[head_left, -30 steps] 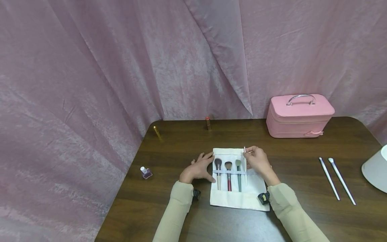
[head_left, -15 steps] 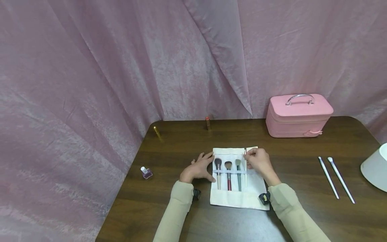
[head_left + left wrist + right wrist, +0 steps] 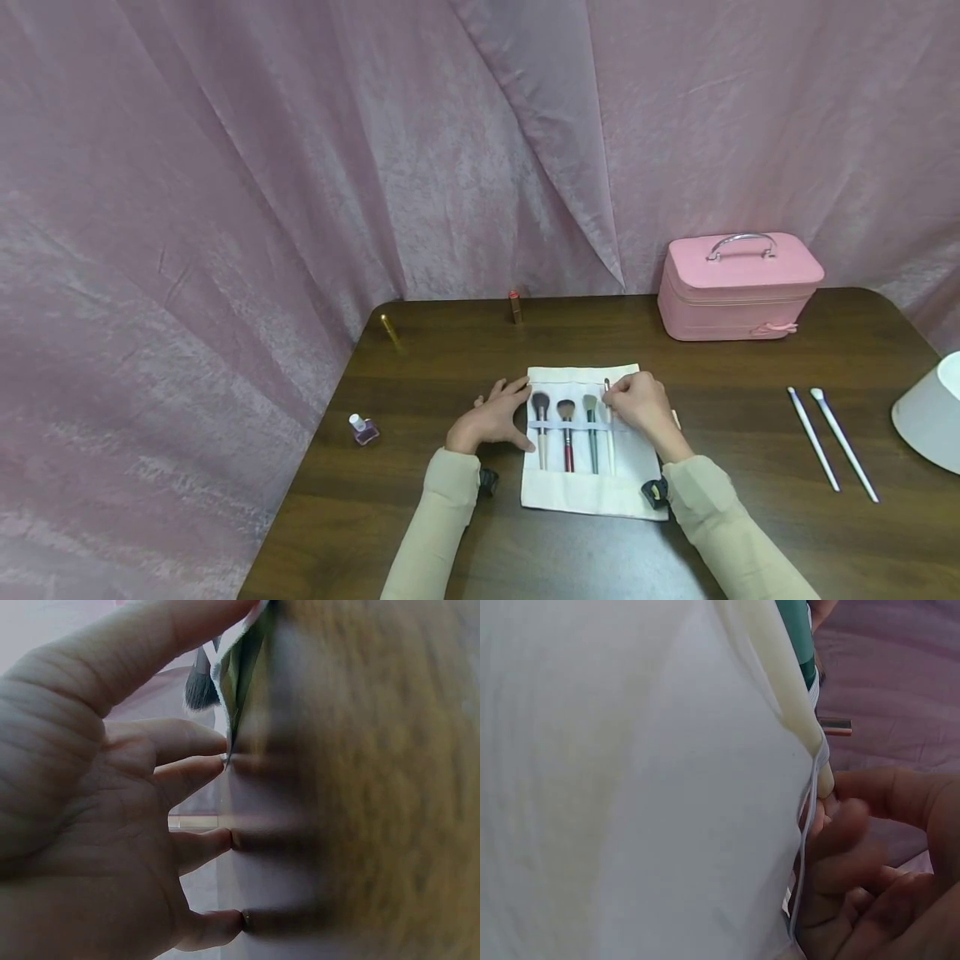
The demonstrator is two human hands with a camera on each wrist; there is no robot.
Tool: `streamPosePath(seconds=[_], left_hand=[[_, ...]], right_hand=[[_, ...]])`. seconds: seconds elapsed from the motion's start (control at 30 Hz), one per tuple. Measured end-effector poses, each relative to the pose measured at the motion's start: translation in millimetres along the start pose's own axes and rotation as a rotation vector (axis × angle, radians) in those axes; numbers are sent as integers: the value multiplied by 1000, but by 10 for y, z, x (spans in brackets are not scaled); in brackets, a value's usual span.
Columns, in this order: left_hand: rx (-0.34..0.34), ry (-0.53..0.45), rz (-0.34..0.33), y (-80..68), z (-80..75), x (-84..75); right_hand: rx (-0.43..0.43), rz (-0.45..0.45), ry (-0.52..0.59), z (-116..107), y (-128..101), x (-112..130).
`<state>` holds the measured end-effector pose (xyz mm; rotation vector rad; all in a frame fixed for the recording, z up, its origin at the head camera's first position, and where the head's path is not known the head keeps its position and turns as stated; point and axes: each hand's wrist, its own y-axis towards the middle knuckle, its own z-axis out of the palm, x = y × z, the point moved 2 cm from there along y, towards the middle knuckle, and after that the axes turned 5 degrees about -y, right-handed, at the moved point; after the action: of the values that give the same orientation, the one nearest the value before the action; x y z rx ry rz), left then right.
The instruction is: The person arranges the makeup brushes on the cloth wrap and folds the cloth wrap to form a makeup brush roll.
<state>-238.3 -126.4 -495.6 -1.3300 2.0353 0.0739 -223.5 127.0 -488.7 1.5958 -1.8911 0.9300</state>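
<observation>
A white cloth brush roll (image 3: 592, 492) lies open on the dark wooden table (image 3: 720, 533). Three makeup brushes (image 3: 567, 433) sit under its elastic band. My right hand (image 3: 636, 402) pinches a thin cream-handled brush (image 3: 609, 433) near its top, its handle passing under the band beside the green brush (image 3: 592, 437). In the right wrist view the cream handle (image 3: 791, 690) runs under the band (image 3: 802, 847) by my fingertips (image 3: 832, 817). My left hand (image 3: 491, 417) rests flat on the roll's left edge, fingers straight; the left wrist view shows those fingers (image 3: 191, 769) on the cloth.
A pink vanity case (image 3: 738, 283) stands at the back right. Two white brushes (image 3: 828, 442) lie to the right, near a white lampshade (image 3: 930, 412). A nail polish bottle (image 3: 362, 428) sits at left, a gold tube (image 3: 388, 328) and a lipstick (image 3: 515, 305) at the back.
My right hand has slid the thin brush down toward me, further under the elastic band. The left hand has not moved.
</observation>
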Motion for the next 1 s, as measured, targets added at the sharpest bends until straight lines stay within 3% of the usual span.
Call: streamPosePath(seconds=[0.33,1.0], left_hand=[[7,2,-13,17,4,9],[-1,-3,-19,42,11,29]], right_hand=[[45,53,-64,13,1,-1],[100,-5,-220,43,-68,3]])
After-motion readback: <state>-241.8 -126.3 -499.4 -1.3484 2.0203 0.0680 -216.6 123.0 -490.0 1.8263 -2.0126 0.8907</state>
